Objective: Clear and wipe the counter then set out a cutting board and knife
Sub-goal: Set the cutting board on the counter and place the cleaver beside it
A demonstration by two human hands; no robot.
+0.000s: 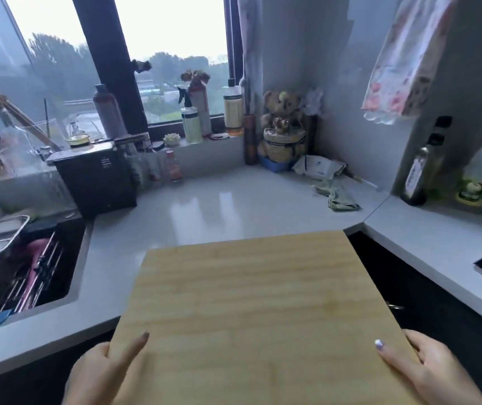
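— So, where is the cutting board (pixel 248 311) right now?

— Nearest the camera, carried flat. The left hand (pixel 102 372) and right hand (pixel 433 372) each have a grip clamped on a near corner, thumbs on top, fingers underneath.

— Which way does it run?

— Its long axis looks to run away from the person, far edge leading out over the front edge of the pale tabletop (pixel 219 200). Neither hand is nearer; the board sits squarely between them.

— And beyond?

— Bare, glossy tabletop lies ahead, likely the spot to lower it. A green cloth (pixel 337 197) lies further right, well apart. No knife is visible that I can tell.
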